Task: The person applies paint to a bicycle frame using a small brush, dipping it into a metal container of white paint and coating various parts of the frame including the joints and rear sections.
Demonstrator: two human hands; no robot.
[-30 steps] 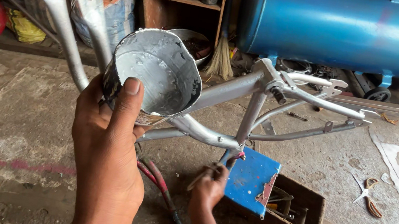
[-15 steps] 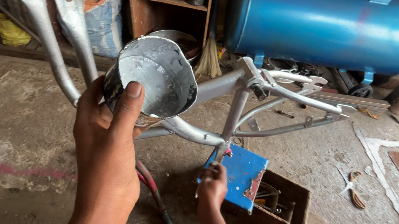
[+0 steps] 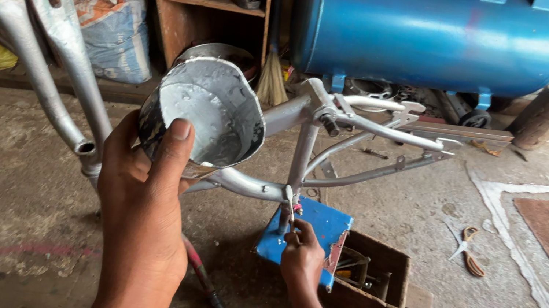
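Head view, hands: two; left hand (image 3: pixel 139 228) clamped on the tin (image 3: pixel 203 114), right hand (image 3: pixel 302 255) closed on a brush (image 3: pixel 290 205).
Tin: one, tilted, coated inside with silver paint.
Frame (image 3: pixel 310 119): one, silver, on the floor; brush tip touching its upright tube.
Box (image 3: pixel 372 278): one, wooden, holding dark metal parts.

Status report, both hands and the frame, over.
Left hand holds paint tin. Right hand holds brush at silver frame. Blue box sits directly below.
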